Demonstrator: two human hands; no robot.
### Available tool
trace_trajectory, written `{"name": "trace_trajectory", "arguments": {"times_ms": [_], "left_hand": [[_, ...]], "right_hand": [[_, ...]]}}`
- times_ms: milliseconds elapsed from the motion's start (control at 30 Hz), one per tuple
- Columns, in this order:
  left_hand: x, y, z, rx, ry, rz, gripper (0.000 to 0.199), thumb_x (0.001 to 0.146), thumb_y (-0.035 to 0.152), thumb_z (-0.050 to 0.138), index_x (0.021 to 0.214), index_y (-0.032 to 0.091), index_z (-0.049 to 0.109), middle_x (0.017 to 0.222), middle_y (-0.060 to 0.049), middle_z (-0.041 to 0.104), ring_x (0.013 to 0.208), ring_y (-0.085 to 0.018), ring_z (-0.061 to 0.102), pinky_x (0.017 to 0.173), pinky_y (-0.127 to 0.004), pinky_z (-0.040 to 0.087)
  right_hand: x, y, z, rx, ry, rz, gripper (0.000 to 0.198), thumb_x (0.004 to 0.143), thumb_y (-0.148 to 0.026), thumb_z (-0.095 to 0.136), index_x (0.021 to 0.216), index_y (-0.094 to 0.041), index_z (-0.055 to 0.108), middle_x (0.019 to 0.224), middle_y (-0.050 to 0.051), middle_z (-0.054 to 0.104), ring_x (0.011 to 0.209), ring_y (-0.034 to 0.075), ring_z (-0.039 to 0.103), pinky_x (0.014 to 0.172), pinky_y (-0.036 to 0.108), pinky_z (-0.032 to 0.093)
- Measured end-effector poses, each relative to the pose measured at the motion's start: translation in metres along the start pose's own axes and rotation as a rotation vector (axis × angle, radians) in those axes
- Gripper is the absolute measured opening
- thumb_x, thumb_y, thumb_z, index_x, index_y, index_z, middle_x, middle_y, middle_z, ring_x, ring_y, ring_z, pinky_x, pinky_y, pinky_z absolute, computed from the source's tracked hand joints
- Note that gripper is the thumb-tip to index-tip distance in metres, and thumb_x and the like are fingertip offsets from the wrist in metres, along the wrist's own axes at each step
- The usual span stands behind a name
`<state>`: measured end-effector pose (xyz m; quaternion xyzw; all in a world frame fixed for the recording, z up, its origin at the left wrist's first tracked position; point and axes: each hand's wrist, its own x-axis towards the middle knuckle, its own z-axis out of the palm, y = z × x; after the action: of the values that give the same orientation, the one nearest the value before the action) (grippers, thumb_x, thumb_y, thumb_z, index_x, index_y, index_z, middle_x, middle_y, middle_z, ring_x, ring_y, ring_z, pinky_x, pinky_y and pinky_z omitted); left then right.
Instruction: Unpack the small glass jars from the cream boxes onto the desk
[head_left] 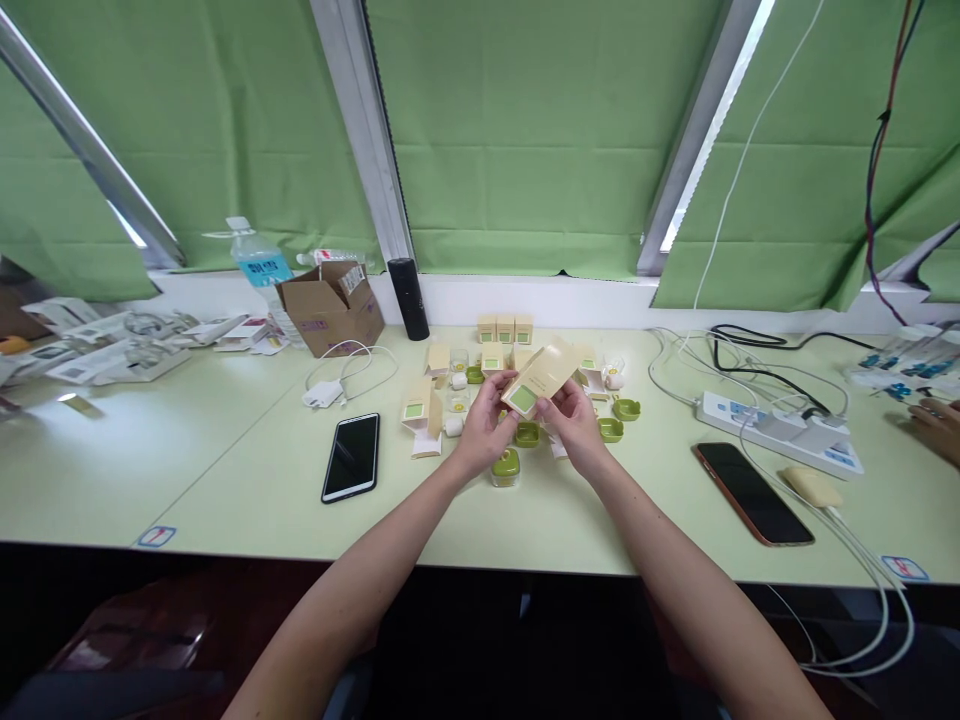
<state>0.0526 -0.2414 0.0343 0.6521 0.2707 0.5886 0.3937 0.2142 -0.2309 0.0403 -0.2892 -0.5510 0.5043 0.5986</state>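
Between both hands, above the middle of the table, is a pale yellow cardboard box with a green square on its lower face; it is tilted and its upper flap looks raised. My left hand grips its left edge, fingers behind. My right hand pinches its lower right corner with the thumb in front. Just below the hands sits a small clear container with a green lid. Small green trays lie right of my right hand. An opened box stands left of my left hand, beside a white roll.
Several closed yellow boxes stand in a row behind. A white phone and charger lie left; a black phone and power strip lie right. A carton, black cylinder and another person's hand are farther out.
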Motion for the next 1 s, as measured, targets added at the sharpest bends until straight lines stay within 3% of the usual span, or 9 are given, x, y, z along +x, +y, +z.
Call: {"name": "trace_trajectory", "arguments": {"times_ms": [100, 200, 333, 467, 667, 800, 1000], "left_hand": [[-0.0001, 0.0036, -0.0009, 0.007, 0.01, -0.012, 0.046, 0.089, 0.031, 0.067, 0.131, 0.021, 0.052, 0.129, -0.012, 0.062, 0.12, -0.025, 0.062, 0.1, -0.038, 0.053], [-0.002, 0.0037, -0.0008, 0.022, 0.007, -0.014, 0.051, 0.083, 0.024, 0.069, 0.132, 0.021, 0.053, 0.13, -0.011, 0.063, 0.119, -0.027, 0.063, 0.098, -0.039, 0.054], [-0.0045, 0.0013, -0.0011, 0.039, -0.044, -0.001, 0.057, 0.084, 0.023, 0.066, 0.14, 0.022, 0.051, 0.138, -0.013, 0.063, 0.126, -0.03, 0.062, 0.102, -0.043, 0.053], [-0.0042, -0.0007, -0.0025, 0.123, -0.026, 0.009, 0.05, 0.092, 0.031, 0.062, 0.14, 0.021, 0.055, 0.14, -0.015, 0.063, 0.127, -0.031, 0.062, 0.105, -0.045, 0.051], [-0.0028, 0.0021, -0.0013, 0.38, 0.069, 0.088, 0.037, 0.098, 0.04, 0.062, 0.129, 0.02, 0.064, 0.129, -0.015, 0.067, 0.118, -0.027, 0.065, 0.096, -0.041, 0.055], [-0.003, 0.0052, -0.0013, 0.46, 0.052, 0.147, 0.032, 0.105, 0.037, 0.046, 0.122, 0.021, 0.067, 0.121, -0.013, 0.071, 0.114, -0.027, 0.066, 0.099, -0.043, 0.054], [-0.0018, 0.0057, 0.0008, 0.313, 0.141, -0.019, 0.027, 0.097, 0.043, 0.063, 0.112, 0.021, 0.068, 0.109, -0.01, 0.073, 0.099, -0.024, 0.068, 0.087, -0.037, 0.055]], "right_hand": [[-0.0003, -0.001, 0.0015, 0.021, -0.018, 0.006, 0.059, 0.068, -0.055, 0.091, 0.112, -0.026, 0.065, 0.117, 0.008, 0.076, 0.107, 0.025, 0.07, 0.08, 0.034, 0.06], [0.0014, -0.0003, 0.0015, 0.072, 0.024, 0.035, 0.055, 0.069, -0.058, 0.089, 0.107, -0.026, 0.065, 0.105, 0.006, 0.077, 0.084, 0.02, 0.07, 0.069, 0.03, 0.057], [0.0039, -0.0005, -0.0014, 0.139, 0.076, 0.084, 0.056, 0.068, -0.061, 0.089, 0.102, -0.025, 0.065, 0.084, 0.0, 0.074, 0.059, 0.012, 0.057, 0.057, 0.027, 0.05], [0.0035, -0.0039, -0.002, 0.188, 0.083, 0.137, 0.06, 0.065, -0.058, 0.093, 0.106, -0.024, 0.065, 0.082, -0.002, 0.074, 0.055, 0.01, 0.053, 0.052, 0.024, 0.044], [0.0024, -0.0066, 0.0001, 0.213, 0.073, 0.18, 0.065, 0.061, -0.058, 0.095, 0.106, -0.024, 0.064, 0.083, 0.0, 0.077, 0.05, 0.008, 0.047, 0.048, 0.023, 0.04], [0.0028, -0.0076, -0.0002, 0.203, 0.115, 0.193, 0.067, 0.059, -0.061, 0.095, 0.105, -0.023, 0.065, 0.084, 0.002, 0.078, 0.056, 0.011, 0.057, 0.046, 0.023, 0.04], [0.0001, -0.0092, 0.0014, 0.156, 0.08, 0.211, 0.059, 0.06, -0.062, 0.094, 0.095, -0.021, 0.07, 0.085, 0.005, 0.079, 0.052, 0.011, 0.054, 0.042, 0.024, 0.039]]}}
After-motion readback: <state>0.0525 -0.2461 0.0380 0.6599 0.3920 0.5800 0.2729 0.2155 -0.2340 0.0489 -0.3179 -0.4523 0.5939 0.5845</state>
